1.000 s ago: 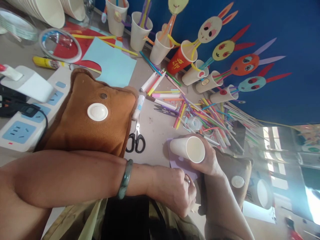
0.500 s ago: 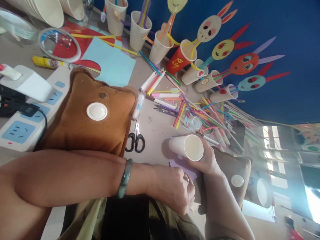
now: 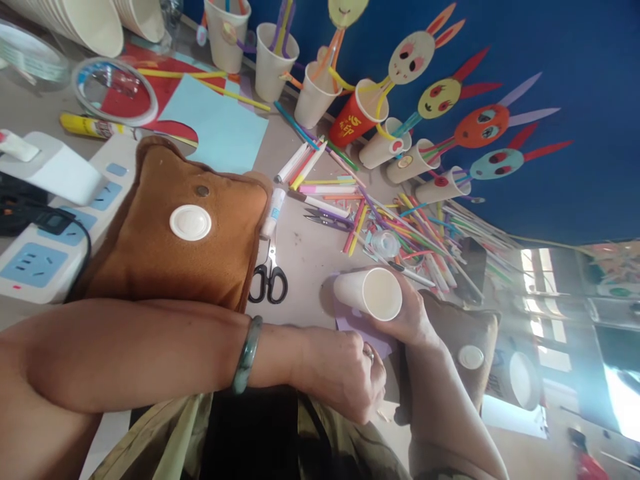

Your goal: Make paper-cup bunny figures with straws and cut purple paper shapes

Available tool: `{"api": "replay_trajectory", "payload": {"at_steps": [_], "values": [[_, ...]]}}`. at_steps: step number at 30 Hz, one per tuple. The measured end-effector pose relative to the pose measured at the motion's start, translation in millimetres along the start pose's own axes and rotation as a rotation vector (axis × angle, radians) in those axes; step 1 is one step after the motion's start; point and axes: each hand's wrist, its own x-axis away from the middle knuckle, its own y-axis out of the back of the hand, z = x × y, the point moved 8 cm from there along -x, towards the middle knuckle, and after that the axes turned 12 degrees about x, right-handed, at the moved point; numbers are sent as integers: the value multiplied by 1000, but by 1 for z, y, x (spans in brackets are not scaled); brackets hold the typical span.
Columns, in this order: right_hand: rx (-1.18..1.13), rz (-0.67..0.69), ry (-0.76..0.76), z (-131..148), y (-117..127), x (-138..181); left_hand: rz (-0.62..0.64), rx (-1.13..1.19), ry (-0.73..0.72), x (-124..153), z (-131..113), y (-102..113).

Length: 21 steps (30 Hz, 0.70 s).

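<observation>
A white paper cup [image 3: 349, 293] is in my right hand [image 3: 413, 313], whose fingers go round its far side. The cup's mouth faces me, and I see nothing in it. Beneath it lies a sheet of purple paper [image 3: 367, 333], partly covered by the cup and my hands. My left hand [image 3: 345, 373], ring on a finger and a jade-coloured bangle at the wrist, is closed just in front of the cup. Its fingertips are turned away, so what they hold is hidden. Black-handled scissors [image 3: 270, 277] lie to the left of the cup.
A brown plush cushion [image 3: 220, 233] and a power strip [image 3: 40, 260] occupy the left. Markers and coloured sticks [image 3: 420, 233] are heaped beyond the cup. Paper-cup rabbit figures [image 3: 360, 113] line the blue wall. A grey cushion [image 3: 455, 327] sits by my right forearm.
The whole view has shifted slightly, moving things a little to the left. Both hands keep nearly the same pose, and the cup stays in my right hand.
</observation>
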Motion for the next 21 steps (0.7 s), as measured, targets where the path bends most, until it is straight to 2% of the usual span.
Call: {"api": "replay_trajectory", "payload": {"at_steps": [9, 15, 18, 21], "values": [[22, -31, 30, 0, 1, -1, 10, -56, -15, 3, -2, -1], [-38, -17, 58, 1, -1, -1, -158, -150, -60, 5, 0, 21], [-36, 14, 76, -2, -6, -2, -131, -191, 23, 1, 12, 29], [-55, -16, 85, -2, -6, -4, -44, -184, 223, -2, 33, 33]]}}
